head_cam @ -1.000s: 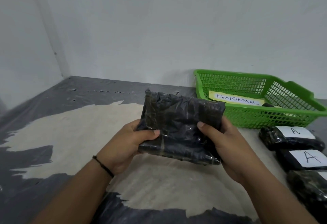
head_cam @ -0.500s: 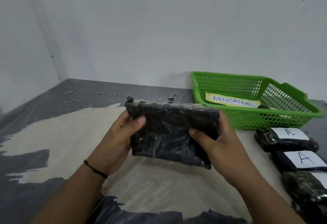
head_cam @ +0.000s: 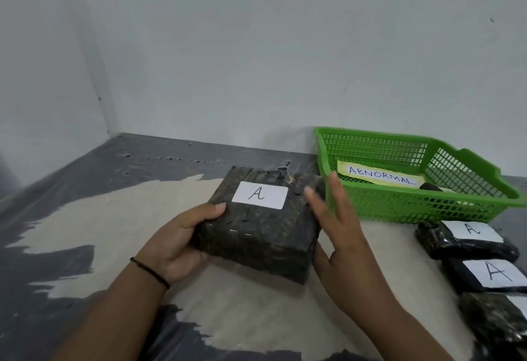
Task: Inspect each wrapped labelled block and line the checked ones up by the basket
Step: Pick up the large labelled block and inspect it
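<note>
A: Status?

B: I'm holding the block (head_cam: 258, 226) in mid-scene, label (head_cam: 260, 194) up, reading "A". Left hand (head_cam: 182, 242) is gripping its left edge; right hand (head_cam: 339, 235) is spread wide, fingers straight, beside its right edge.

A: Progress?

B: Three checked blocks (head_cam: 467, 239) are lying in a row on the right, just near of the basket (head_cam: 427, 206). This one looks next for the row. I'm seeing no unchecked ones, so can't tell what's left.

A: Surface?

B: Dark plastic sheet (head_cam: 57, 261) over a pale floor, white walls (head_cam: 256, 47) meeting far left.
</note>
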The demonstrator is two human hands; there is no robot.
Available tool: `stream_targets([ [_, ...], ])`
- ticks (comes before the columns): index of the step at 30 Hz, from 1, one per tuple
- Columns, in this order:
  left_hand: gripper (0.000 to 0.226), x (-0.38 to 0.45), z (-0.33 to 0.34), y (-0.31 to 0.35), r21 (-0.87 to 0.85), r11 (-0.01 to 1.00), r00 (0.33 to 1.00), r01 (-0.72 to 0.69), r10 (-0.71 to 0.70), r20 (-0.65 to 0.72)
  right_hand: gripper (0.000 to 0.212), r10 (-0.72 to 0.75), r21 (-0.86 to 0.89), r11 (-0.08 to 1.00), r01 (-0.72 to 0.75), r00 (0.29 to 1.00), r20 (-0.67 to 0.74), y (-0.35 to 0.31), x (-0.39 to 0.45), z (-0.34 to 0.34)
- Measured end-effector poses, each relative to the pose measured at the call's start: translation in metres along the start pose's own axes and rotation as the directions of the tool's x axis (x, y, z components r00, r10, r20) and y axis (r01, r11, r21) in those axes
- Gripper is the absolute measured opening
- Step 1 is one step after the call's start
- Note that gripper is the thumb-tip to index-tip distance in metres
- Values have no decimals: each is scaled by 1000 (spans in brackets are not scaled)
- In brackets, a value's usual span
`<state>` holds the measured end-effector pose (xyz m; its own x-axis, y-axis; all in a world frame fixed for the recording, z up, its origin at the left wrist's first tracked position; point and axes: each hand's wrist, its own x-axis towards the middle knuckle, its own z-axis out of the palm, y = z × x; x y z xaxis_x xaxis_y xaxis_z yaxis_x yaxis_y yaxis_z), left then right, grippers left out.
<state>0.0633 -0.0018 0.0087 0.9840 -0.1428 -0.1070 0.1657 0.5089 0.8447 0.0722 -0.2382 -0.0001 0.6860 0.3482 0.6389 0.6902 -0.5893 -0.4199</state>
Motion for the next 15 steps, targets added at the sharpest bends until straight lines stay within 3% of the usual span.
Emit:
stream_targets([
  [2,46,3,-2,-2,30,995,995,-92,93,-25,77,152,111,983,-146,987,-49,2,0,-2],
  [4,58,5,-2,-3,48,981,982,-186,186,-14,59,375,379,865,-329,926,-52,-3,1,-5],
  [5,67,6,-2,-5,44,975,976,-217,218,0,56,468,472,773,-423,883,25,-7,3,-7],
  [7,72,6,2,-10,47,965,965,-259,256,49,78,537,540,645,-541,824,184,-17,7,-9],
  [9,59,5,13,-16,58,954,952,-293,285,106,82,554,522,641,-563,810,193,-23,9,-9],
  [12,61,6,20,-24,73,944,945,-323,317,82,59,564,516,674,-529,819,103,-27,20,-24],
  [14,77,9,21,-28,284,895,931,-345,364,-15,56,579,511,697,-502,815,11,-23,33,-43],
  [15,72,11,19,-31,516,792,905,-327,420,-72,54,590,509,707,-491,807,-42,-19,41,-55],
])
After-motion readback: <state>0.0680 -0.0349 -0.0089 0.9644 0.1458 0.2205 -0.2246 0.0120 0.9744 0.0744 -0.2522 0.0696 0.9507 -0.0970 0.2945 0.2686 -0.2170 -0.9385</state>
